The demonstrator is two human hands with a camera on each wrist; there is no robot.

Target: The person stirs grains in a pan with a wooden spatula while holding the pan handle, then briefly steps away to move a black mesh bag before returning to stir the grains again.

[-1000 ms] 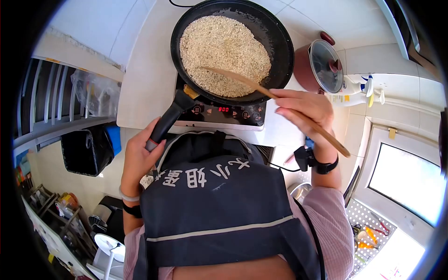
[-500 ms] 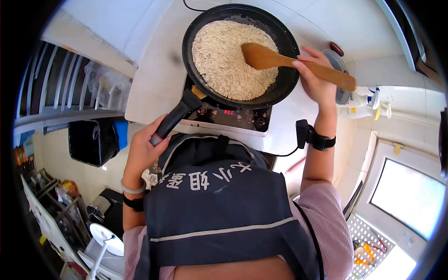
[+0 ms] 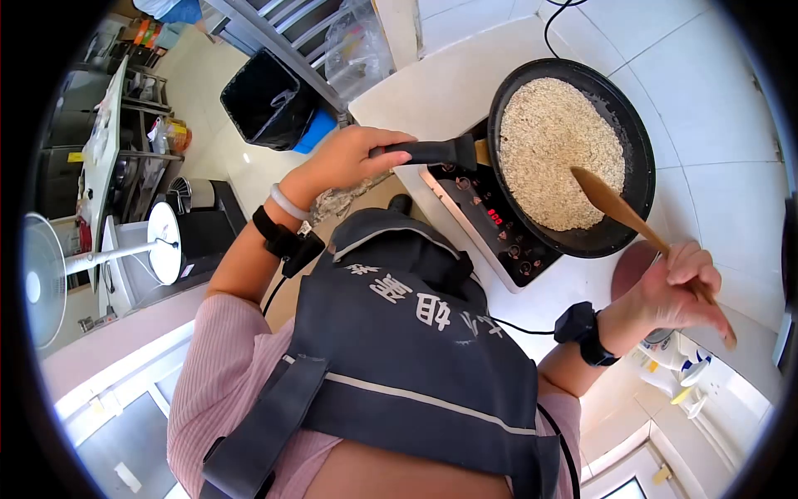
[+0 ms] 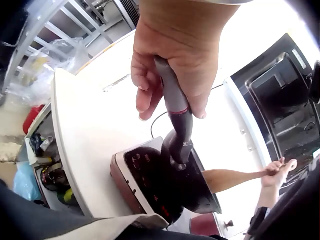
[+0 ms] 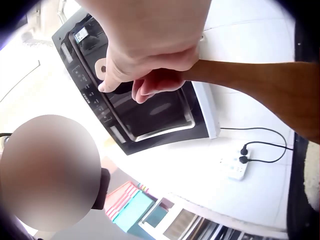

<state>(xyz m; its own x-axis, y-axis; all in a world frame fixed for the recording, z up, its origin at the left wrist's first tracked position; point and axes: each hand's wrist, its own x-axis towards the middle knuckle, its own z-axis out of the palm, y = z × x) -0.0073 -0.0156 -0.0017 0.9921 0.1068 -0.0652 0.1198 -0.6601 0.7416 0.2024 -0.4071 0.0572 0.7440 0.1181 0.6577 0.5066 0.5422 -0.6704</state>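
A black frying pan [image 3: 644, 158] holds a broad heap of pale, oat-like flakes [image 3: 553, 133]. My left hand [image 3: 345, 158] grips the pan's black-and-grey handle [image 3: 432, 153]; in the left wrist view, fingers and thumb lie on either side of the grey handle end [image 4: 174, 92]. My right hand [image 3: 675, 291] holds a wooden spatula [image 3: 619, 205] by its handle, fingers curled round it. The blade tip is at the flakes on the pan's right side, with the shaft crossing the rim. In the right wrist view, the spatula's handle end [image 5: 100, 69] pokes out past my thumb.
The pan is over a black induction cooker [image 3: 499, 218] with lit red digits, on a white counter [image 3: 416, 91]. A dark red pot [image 3: 630, 268] is partly hidden behind the pan. Spray bottles [image 3: 686, 382] stand beyond my right wrist. A black bin [image 3: 264, 98] is at floor level.
The head view has turned, so pan and cooker appear farther right and rotated. The spatula has shifted toward the pan's right side, its blade now narrower in view. My left hand keeps hold of the handle.
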